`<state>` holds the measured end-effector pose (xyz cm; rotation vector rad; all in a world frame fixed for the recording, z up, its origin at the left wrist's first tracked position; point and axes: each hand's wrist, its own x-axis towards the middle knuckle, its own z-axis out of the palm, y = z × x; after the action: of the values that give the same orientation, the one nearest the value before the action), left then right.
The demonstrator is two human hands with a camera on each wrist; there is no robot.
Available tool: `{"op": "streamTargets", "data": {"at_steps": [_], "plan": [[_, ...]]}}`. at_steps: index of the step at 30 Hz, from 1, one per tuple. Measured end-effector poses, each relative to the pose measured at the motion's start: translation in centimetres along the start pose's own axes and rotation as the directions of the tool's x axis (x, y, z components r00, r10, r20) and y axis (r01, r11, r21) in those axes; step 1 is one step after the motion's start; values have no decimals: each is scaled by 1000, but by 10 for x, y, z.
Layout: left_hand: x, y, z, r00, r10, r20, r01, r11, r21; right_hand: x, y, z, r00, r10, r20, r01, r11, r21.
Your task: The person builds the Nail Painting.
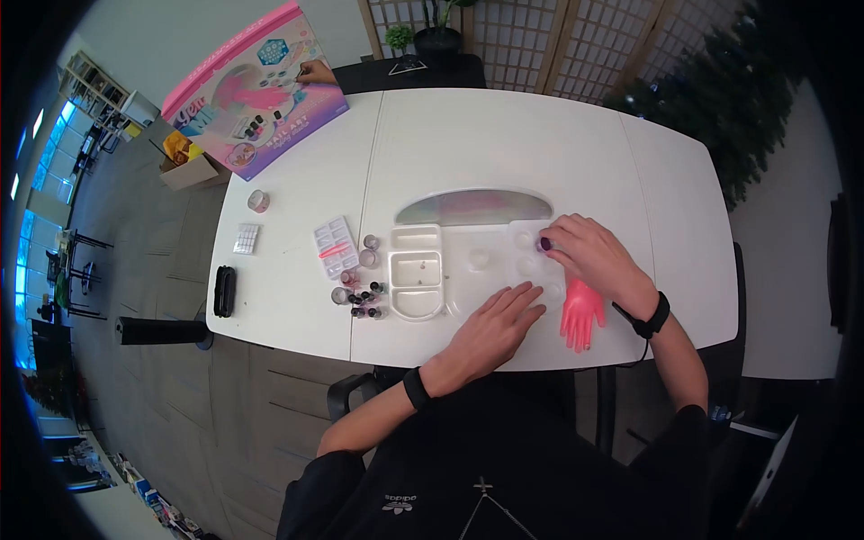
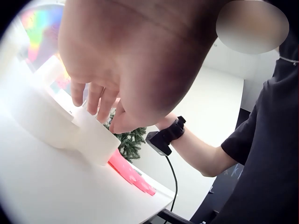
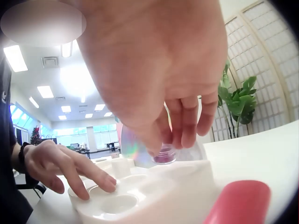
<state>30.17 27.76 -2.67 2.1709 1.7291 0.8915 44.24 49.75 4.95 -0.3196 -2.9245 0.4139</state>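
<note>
Watching from far away, I am reading "Gem" in large letters on the left side of the box (image 1: pixel 258 90), and "NAIL ART" is standing near its lower edge. I am not managing to read the smaller line under it. On the black shirt (image 1: pixel 441 445), "adidas" is appearing upside down in white letters.

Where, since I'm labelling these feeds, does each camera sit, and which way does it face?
Head: on the head, facing forward and down at the table and white tray; left hand, right hand and black shirt show.
Left wrist: on that wrist, facing past left palm toward the tray; right forearm shows.
Right wrist: on that wrist, facing past right palm toward the small jar that hand pinches; left hand also shows.
Head and left wrist views share the pink model hand.
</note>
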Motion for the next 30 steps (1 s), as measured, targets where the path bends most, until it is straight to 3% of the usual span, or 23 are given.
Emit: {"op": "streamTargets", "data": {"at_steps": [14,23,26,30], "plan": [[7,1,2,999,-38,15,38,998,-39,28,-6,31,995,-100,28,103,984,-142],[8,2,1,999,-44,23,45,998,-43,28,-10,33,997,-71,37,76,988,-133],[9,2,1,999,-43,21,44,997,-62,28,-13,29,996,-22,83,31,993,-117],[10,3,-3,999,-38,31,39,999,-38,16,0,23,1000,7,-13,-6,997,72]]}}
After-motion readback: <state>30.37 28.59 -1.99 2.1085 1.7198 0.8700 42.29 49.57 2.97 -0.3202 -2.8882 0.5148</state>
